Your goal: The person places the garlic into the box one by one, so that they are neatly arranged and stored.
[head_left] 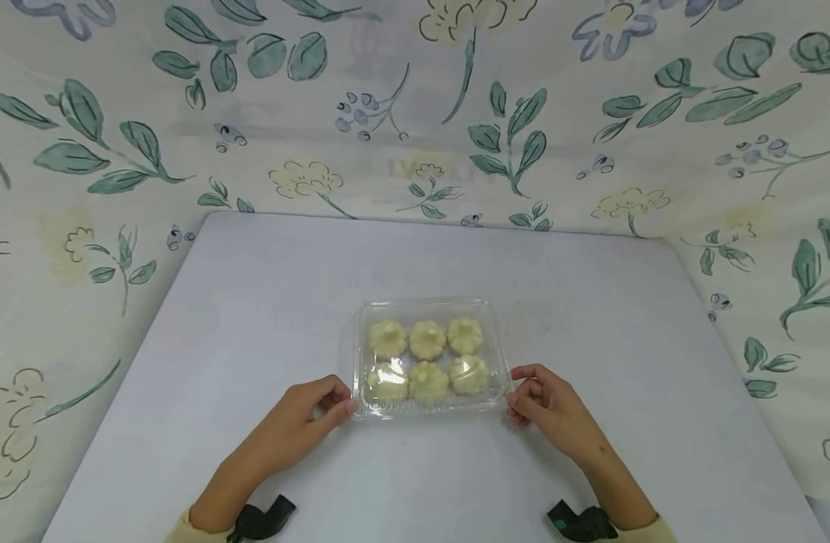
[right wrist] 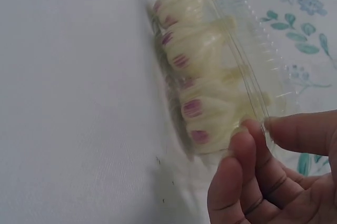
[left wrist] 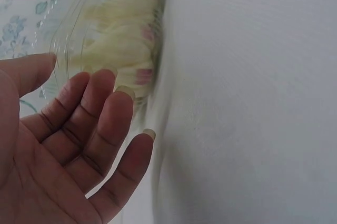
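A clear plastic clamshell box [head_left: 424, 305] with its lid down sits near the middle of the white table. Inside, several pale yellow, flower-shaped pastries [head_left: 427, 341] stand in two rows; purple marks show on their sides in both wrist views. My left hand [head_left: 299, 422] holds the box at its near left corner, thumb at the rim and fingertips [left wrist: 125, 91] curled in beside the wall. At the near right corner my right hand [head_left: 553, 411] pinches the rim between thumb [right wrist: 300, 132] and fingers.
The white tabletop [head_left: 252, 302] spreads around the box on all sides. Behind it and at the sides hangs a white cloth [head_left: 381, 181] printed with leaves and flowers. Black wrist cameras [head_left: 261, 520] sit at both forearms, low in the head view.
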The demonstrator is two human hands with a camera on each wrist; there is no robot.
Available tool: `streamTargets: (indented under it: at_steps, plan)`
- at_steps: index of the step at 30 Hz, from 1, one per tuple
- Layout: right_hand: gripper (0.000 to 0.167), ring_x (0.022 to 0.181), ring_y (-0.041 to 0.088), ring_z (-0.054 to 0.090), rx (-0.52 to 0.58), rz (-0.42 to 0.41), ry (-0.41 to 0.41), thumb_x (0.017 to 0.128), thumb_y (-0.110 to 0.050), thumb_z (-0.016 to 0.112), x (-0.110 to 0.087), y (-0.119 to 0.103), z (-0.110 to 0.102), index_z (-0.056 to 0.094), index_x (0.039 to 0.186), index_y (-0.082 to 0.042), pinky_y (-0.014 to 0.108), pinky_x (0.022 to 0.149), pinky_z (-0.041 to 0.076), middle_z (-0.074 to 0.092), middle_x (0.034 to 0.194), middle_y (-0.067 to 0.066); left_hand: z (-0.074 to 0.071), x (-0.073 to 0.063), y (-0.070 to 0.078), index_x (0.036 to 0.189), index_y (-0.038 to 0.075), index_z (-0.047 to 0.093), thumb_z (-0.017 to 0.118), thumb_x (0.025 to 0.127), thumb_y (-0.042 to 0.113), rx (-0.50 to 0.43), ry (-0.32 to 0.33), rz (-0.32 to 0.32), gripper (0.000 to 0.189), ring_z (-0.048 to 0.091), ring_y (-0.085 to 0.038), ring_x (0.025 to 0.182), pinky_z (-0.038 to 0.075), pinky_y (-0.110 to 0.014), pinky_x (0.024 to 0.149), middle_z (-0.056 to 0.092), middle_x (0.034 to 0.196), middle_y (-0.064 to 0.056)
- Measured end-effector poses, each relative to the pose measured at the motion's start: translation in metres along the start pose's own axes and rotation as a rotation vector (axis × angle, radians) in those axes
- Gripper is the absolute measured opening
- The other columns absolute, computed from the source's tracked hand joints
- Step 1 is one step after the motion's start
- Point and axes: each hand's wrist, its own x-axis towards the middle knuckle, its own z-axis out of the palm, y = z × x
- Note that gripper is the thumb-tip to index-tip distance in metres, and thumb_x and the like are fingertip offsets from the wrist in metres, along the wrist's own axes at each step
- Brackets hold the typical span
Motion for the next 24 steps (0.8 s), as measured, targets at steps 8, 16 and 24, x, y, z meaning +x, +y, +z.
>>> streamTargets:
  at_steps: [8, 16, 24]
  plan:
    - [0.035, 0.070, 0.019, 0.063, -0.002, -0.021, 0.072, 0.101, -0.002, 0.064, 0.000, 0.000, 0.005, 0.049, 0.130, 0.012, 0.030, 0.064, 0.054, 0.064, 0.081, 0.013, -0.004, 0.013, 0.001, 0.104, 0.020, 0.068, 0.062, 0.107, 0.037, 0.019, 0.020, -0.023, 0.018, 0.063, -0.008, 0.080, 0.051, -0.028, 0.069, 0.068, 0.089, 0.006]
    - [0.036, 0.069, 0.021, 0.062, -0.007, 0.035, 0.147, 0.102, -0.006, 0.066, 0.003, -0.002, 0.008, 0.052, 0.132, 0.007, 0.031, 0.065, 0.054, 0.064, 0.081, 0.013, -0.005, 0.031, -0.003, 0.106, 0.017, 0.068, 0.061, 0.108, 0.032, 0.009, 0.041, -0.052, 0.016, 0.062, -0.012, 0.078, 0.051, -0.028, 0.067, 0.067, 0.088, 0.003]
    - [0.037, 0.071, 0.021, 0.062, -0.009, 0.037, 0.188, 0.103, -0.011, 0.066, 0.012, -0.003, 0.008, 0.054, 0.134, 0.005, 0.031, 0.068, 0.055, 0.066, 0.081, 0.014, -0.009, 0.046, -0.005, 0.106, 0.015, 0.067, 0.062, 0.108, 0.025, -0.008, 0.083, -0.058, 0.011, 0.062, -0.018, 0.073, 0.050, -0.029, 0.063, 0.067, 0.084, 0.000]
